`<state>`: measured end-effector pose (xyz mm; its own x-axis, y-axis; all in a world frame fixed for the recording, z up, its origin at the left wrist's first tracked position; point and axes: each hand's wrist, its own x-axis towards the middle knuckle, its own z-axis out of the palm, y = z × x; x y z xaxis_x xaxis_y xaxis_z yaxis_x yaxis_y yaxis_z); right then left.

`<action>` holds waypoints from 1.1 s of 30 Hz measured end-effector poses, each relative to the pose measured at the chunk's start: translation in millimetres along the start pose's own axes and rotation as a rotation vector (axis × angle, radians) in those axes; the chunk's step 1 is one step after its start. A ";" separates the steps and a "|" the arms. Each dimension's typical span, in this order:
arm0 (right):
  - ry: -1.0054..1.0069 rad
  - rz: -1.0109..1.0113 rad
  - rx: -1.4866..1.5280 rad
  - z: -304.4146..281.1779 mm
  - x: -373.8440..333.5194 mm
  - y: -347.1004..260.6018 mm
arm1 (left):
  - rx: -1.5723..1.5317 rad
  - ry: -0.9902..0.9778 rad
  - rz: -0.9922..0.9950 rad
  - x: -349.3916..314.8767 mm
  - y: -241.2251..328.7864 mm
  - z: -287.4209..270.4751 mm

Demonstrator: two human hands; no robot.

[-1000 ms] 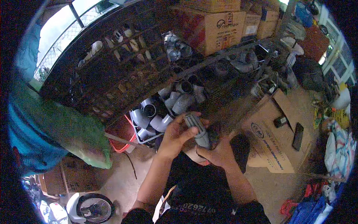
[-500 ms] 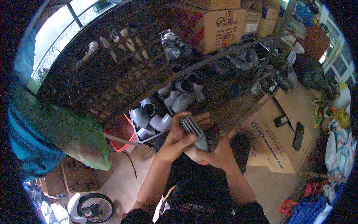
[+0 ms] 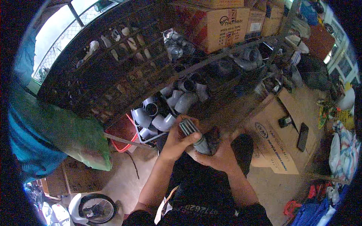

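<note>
The left hand (image 3: pixel 176 142) has its grip around the grey fitting (image 3: pixel 202 144) at the middle, thumb on top, other fingers partly hidden; the slotted end now points more left than one second ago. The right hand (image 3: pixel 223 152) grasps and covers its near end.

Slotted fitting (image 3: pixel 202 145): matt plastic. Pipe elbow (image 3: pixel 164 122): smooth, slightly glossy plastic. Carton (image 3: pixel 288 141): matt cardboard.

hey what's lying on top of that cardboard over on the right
A small dark block and a longer dark bar. Whatever is directly beneath them on the cardboard is covered.
</note>
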<state>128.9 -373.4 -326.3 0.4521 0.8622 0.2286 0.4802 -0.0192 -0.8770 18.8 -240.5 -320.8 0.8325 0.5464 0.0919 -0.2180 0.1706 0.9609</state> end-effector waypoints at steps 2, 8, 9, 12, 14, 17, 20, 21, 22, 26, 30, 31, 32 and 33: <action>0.006 0.013 0.039 1.3 0.6 0.6 | -0.172 0.059 0.004 0.9 2.5 9.6; 0.054 0.125 0.197 -1.6 -1.2 -3.6 | -0.440 -0.114 -0.020 -1.5 15.6 6.7; 0.083 0.054 0.074 -3.7 -1.4 -8.0 | -0.287 -0.089 0.003 -1.4 11.0 0.7; 0.137 -0.019 0.005 0.4 0.2 -9.7 | -0.053 -0.014 0.011 -3.4 3.7 -4.9; 0.162 -0.021 0.060 0.7 0.8 -10.8 | 0.028 0.036 -0.005 -5.8 0.5 -6.3; 0.041 0.023 -0.149 -2.3 -1.1 -12.8 | 0.189 0.190 -0.017 -9.3 -4.5 -1.5; 0.037 0.000 -0.314 0.6 -2.3 -7.7 | -0.080 0.282 -0.007 -6.3 -0.7 11.4; -0.008 0.073 -0.228 -2.3 -2.0 -8.5 | -0.419 0.089 0.038 -1.3 12.2 16.7; -0.053 0.146 -0.144 -4.3 -2.3 -9.1 | -0.754 -0.112 0.084 1.0 19.1 19.6; 0.061 0.027 0.055 -5.2 -1.7 -4.7 | -0.394 -0.164 0.089 -3.8 21.2 3.1; 0.072 -0.013 0.063 -2.7 0.2 -3.9 | -0.200 -0.089 0.078 -6.9 17.8 -6.9; 0.070 -0.032 0.061 -1.6 0.7 -4.0 | -0.162 -0.071 0.080 -7.4 16.2 -8.6; 0.068 -0.033 0.062 -1.1 1.3 -4.5 | -0.123 -0.054 0.083 -8.0 15.5 -9.7; 0.057 -0.047 0.066 -1.3 2.1 -5.6 | -0.123 -0.052 0.084 -8.9 15.7 -10.4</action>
<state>128.1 -372.1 -320.3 0.4735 0.8308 0.2925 0.4522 0.0557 -0.8902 2.7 -234.1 -309.2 0.8333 0.5203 0.1868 -0.3460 0.2271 0.9103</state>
